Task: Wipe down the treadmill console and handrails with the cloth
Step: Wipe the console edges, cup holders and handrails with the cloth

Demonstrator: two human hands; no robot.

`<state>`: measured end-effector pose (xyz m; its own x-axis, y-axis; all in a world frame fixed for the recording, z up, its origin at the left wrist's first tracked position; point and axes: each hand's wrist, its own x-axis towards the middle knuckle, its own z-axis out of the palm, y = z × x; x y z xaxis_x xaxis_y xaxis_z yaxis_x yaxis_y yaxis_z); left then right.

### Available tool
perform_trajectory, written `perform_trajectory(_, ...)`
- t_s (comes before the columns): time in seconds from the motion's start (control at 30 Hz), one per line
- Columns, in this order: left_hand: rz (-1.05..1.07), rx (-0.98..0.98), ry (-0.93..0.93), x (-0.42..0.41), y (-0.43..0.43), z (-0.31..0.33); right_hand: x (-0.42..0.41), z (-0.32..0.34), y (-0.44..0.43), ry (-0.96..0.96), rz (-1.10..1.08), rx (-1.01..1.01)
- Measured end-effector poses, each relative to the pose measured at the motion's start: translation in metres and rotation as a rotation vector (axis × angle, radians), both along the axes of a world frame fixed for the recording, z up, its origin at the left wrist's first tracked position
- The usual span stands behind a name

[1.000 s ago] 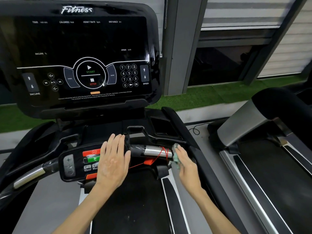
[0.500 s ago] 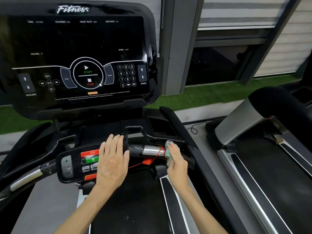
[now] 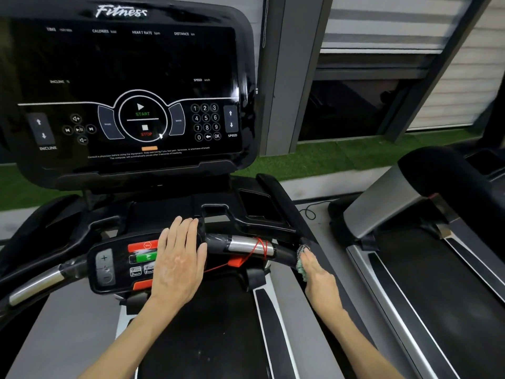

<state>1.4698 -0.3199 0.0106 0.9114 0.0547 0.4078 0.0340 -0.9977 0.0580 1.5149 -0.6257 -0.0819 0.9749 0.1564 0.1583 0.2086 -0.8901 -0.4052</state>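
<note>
Left hand (image 3: 177, 265) flat on keypad (image 3: 114, 265), fingers (image 3: 181, 231) straight; right hand (image 3: 318, 274), fingers seemingly curled round cloth (image 3: 300, 267), against handrail (image 3: 246, 246).

Bare left hand (image 3: 179, 259), bare right hand (image 3: 318, 274)

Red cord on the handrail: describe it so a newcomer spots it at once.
Below the black console screen marked Fitness runs a black crossbar handrail. Right of the flat left hand it has a shiny silver sleeve, and the thin red cord is looped round that sleeve's right end. It is the only string there; the pale green cloth in the right hand lies further right.
</note>
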Motion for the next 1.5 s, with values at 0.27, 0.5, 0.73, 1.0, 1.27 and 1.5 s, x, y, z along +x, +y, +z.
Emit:
perform_trajectory(0.27,0.013,0.003,0.024,0.001,0.000,0.001,0.013,0.024,0.008,0.038,-0.005,-0.131)
perform_trajectory(0.5,-0.001,-0.007,0.025,0.001,0.001,0.001,0.037,0.029,-0.008,0.008,0.238,-0.316)
perform_trajectory(0.73,-0.006,-0.017,0.007,0.002,0.001,-0.002,0.005,0.013,-0.040,0.030,0.252,-0.358)
perform_trajectory(1.0,0.003,-0.017,0.012,0.002,0.001,-0.002,0.019,0.013,-0.037,0.059,0.182,-0.445)
perform_trajectory(1.27,0.001,-0.028,-0.016,0.002,-0.001,-0.005,0.031,0.012,-0.031,0.086,0.200,-0.524)
perform_trajectory(1.5,0.008,-0.024,0.000,0.002,-0.001,-0.001,0.008,0.003,-0.054,-0.027,0.589,-1.082)
